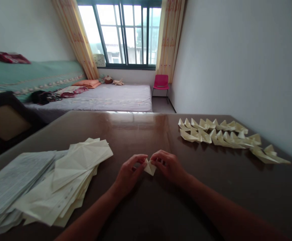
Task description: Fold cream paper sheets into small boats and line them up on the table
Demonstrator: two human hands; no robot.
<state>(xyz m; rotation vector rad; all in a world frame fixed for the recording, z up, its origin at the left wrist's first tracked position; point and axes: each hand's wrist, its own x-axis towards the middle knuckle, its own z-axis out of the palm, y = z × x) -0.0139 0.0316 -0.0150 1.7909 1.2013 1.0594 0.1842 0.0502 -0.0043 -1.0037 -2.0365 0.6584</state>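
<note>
Paper folding at a dark brown counter [141, 134], seen from over the person's arms. Both hands meet near the middle of the counter on one small folded paper piece [150, 167], which is held just above or on the surface; which of the two cannot be told. The left hand [128, 174] pinches the piece's left edge with its fingers closed narrow on the paper, and the right hand [169, 164] grips the upper right edge in the same way, fingers curled and shut on it.

To the left lies a fanned stack of pre-creased cream sheets [78, 170], partly overlapping a pile of printed pages [15, 180]. To the right, well apart from the hands, finished folded pieces [223, 135] stand in two rough rows running toward the wall.

Judged from the piece's small, pointed form, the folding looks to be in a late stage: the shape is nearly closed and a last crease or tuck is being pressed. The next move would call for a firm pinch along the fold while the other hand steadies the point, then a clear reach to the right to set the piece beside the rows without knocking them over.

Beyond the counter, a bed [116, 97] and a red chair [161, 83] stand beneath the window.
</note>
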